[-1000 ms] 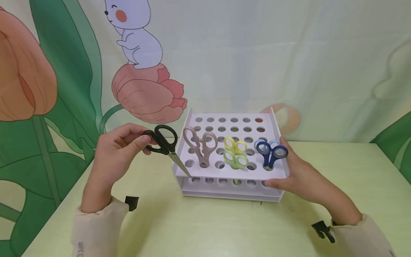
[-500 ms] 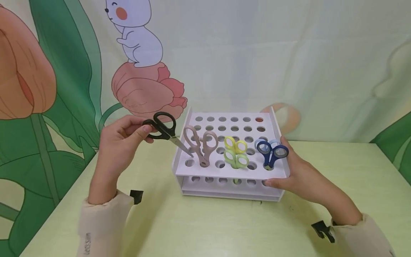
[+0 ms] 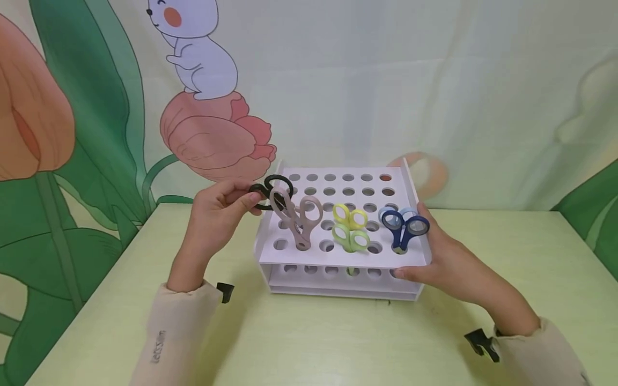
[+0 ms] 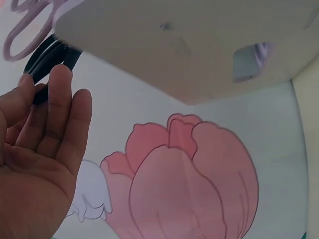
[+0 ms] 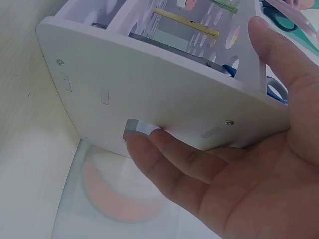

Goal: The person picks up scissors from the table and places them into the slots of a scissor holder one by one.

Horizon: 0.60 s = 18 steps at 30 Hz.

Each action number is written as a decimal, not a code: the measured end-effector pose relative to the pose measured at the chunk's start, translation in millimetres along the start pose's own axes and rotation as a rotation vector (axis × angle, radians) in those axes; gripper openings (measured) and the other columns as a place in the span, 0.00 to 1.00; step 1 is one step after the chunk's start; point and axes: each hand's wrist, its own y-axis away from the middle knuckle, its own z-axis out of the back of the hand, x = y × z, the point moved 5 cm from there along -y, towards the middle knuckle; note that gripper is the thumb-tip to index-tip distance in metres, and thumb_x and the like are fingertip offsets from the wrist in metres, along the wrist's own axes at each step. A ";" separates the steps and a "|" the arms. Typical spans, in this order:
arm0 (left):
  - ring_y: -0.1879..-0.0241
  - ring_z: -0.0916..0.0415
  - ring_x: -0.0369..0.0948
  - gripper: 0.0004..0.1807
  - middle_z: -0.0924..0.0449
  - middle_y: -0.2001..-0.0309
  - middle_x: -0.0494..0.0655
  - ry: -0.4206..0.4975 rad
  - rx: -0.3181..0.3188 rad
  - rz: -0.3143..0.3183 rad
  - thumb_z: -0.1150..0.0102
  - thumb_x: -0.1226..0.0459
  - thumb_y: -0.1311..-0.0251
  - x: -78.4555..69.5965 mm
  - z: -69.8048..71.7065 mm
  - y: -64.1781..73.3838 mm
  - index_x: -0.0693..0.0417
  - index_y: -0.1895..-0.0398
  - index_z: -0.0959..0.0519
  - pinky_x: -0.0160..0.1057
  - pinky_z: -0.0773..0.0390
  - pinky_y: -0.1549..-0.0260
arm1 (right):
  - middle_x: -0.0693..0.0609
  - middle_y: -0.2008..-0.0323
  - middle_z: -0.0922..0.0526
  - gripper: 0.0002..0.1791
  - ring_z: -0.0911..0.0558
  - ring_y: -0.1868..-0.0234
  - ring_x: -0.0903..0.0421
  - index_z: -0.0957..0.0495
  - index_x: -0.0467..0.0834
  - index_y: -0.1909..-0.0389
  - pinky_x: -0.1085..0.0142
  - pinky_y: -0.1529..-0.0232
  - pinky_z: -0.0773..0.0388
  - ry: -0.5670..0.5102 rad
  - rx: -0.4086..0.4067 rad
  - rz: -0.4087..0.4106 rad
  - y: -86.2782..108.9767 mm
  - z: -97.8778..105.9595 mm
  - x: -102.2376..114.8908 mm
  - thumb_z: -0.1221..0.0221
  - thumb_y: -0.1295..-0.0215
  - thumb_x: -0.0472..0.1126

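My left hand (image 3: pixel 214 214) pinches a pair of black-handled scissors (image 3: pixel 266 194) by one loop between thumb and fingers, at the left side of a white rack (image 3: pixel 314 259) with rows of holes. The blades are hidden behind mauve scissors (image 3: pixel 303 239) standing in a front-row hole. My right hand (image 3: pixel 454 262) grips the rack's right end, thumb at the front edge. In the right wrist view its fingers (image 5: pixel 189 164) lie along the side panel, at a small slot. Yellow scissors (image 3: pixel 350 216), green scissors (image 3: pixel 352 244), light blue scissors (image 3: pixel 410 209) and dark blue scissors (image 3: pixel 399 242) stand handles up in the rack.
The rack stands on a pale green table (image 3: pixel 314 343). Behind it hangs a light cloth (image 3: pixel 367 96) printed with tulips and a white animal. Many holes in the back rows hold no scissors. Black clips (image 3: pixel 480 344) stick out near both cuffs.
My left hand has moved right, carrying the black scissors from beside the rack to behind the mauve pair. The right hand keeps its grip on the rack. The head view has shifted slightly.
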 end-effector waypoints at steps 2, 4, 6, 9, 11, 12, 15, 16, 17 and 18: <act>0.70 0.16 0.42 0.10 0.13 0.61 0.59 0.004 0.020 0.012 0.36 0.73 0.34 4.9 -6.2 -1.9 0.69 0.53 0.17 0.36 0.20 0.58 | 0.29 0.29 0.39 0.74 0.24 0.51 0.43 0.75 0.44 0.20 0.49 0.50 0.27 0.001 0.005 -0.008 0.2 -0.4 0.1 0.25 0.46 0.56; 0.69 0.17 0.44 0.10 0.13 0.62 0.57 -0.002 0.040 0.029 0.36 0.72 0.35 9.4 -12.6 -3.6 0.66 0.52 0.16 0.36 0.20 0.60 | 0.30 0.29 0.38 0.74 0.23 0.52 0.44 0.76 0.44 0.20 0.49 0.50 0.26 0.000 0.009 -0.014 0.3 -0.7 -0.1 0.25 0.46 0.57; 0.67 0.17 0.44 0.10 0.13 0.62 0.53 -0.034 0.056 0.048 0.35 0.70 0.34 13.5 -19.0 -5.2 0.63 0.52 0.15 0.37 0.20 0.62 | 0.30 0.29 0.38 0.75 0.23 0.52 0.44 0.76 0.44 0.20 0.50 0.51 0.26 -0.001 0.011 -0.020 0.6 -0.9 -0.4 0.25 0.47 0.58; 0.61 0.18 0.42 0.10 0.12 0.62 0.48 -0.093 0.051 0.057 0.33 0.64 0.35 16.2 -25.6 -6.2 0.57 0.53 0.13 0.40 0.23 0.61 | 0.30 0.29 0.38 0.75 0.23 0.52 0.44 0.75 0.44 0.20 0.50 0.51 0.26 0.004 0.013 -0.024 1.0 -0.8 -1.0 0.25 0.47 0.58; 0.58 0.19 0.40 0.11 0.12 0.62 0.46 -0.122 0.026 0.051 0.31 0.61 0.36 16.0 -27.8 -6.0 0.55 0.54 0.12 0.43 0.24 0.58 | 0.30 0.29 0.38 0.75 0.23 0.53 0.44 0.75 0.43 0.20 0.50 0.52 0.26 0.008 0.012 -0.024 1.0 -0.4 -1.3 0.25 0.47 0.58; 0.56 0.20 0.39 0.11 0.12 0.62 0.46 -0.123 0.006 0.043 0.31 0.61 0.37 15.7 -28.3 -5.7 0.54 0.54 0.12 0.44 0.25 0.57 | 0.30 0.30 0.37 0.75 0.23 0.53 0.45 0.75 0.43 0.20 0.50 0.52 0.26 0.008 0.011 -0.023 0.9 -0.1 -1.4 0.25 0.47 0.59; 0.57 0.20 0.40 0.10 0.13 0.63 0.47 -0.113 -0.044 0.022 0.30 0.61 0.38 15.7 -31.6 -5.1 0.54 0.56 0.11 0.46 0.26 0.55 | 0.30 0.30 0.37 0.75 0.23 0.53 0.45 0.76 0.44 0.20 0.51 0.52 0.26 0.005 0.012 -0.026 0.3 0.1 -1.6 0.25 0.47 0.59; 0.57 0.20 0.40 0.09 0.13 0.63 0.48 -0.116 -0.052 0.018 0.30 0.62 0.38 16.5 -33.6 -4.9 0.55 0.57 0.11 0.45 0.26 0.55 | 0.30 0.30 0.37 0.75 0.23 0.53 0.44 0.76 0.44 0.20 0.51 0.52 0.26 0.002 0.014 -0.029 0.0 0.0 -1.7 0.25 0.47 0.58; 0.58 0.20 0.41 0.08 0.12 0.63 0.48 -0.125 -0.053 0.012 0.30 0.63 0.37 17.5 -36.1 -5.0 0.55 0.58 0.11 0.45 0.26 0.55 | 0.30 0.30 0.37 0.75 0.23 0.53 0.44 0.76 0.45 0.20 0.51 0.52 0.26 0.001 0.015 -0.033 -0.1 -0.1 -1.7 0.25 0.47 0.58; 0.58 0.19 0.42 0.06 0.12 0.63 0.48 -0.144 -0.048 0.006 0.31 0.64 0.37 18.6 -39.1 -5.1 0.56 0.60 0.11 0.45 0.25 0.56 | 0.30 0.29 0.37 0.75 0.23 0.52 0.44 0.76 0.45 0.20 0.51 0.52 0.26 -0.002 0.018 -0.036 -0.1 -0.4 -1.7 0.25 0.47 0.58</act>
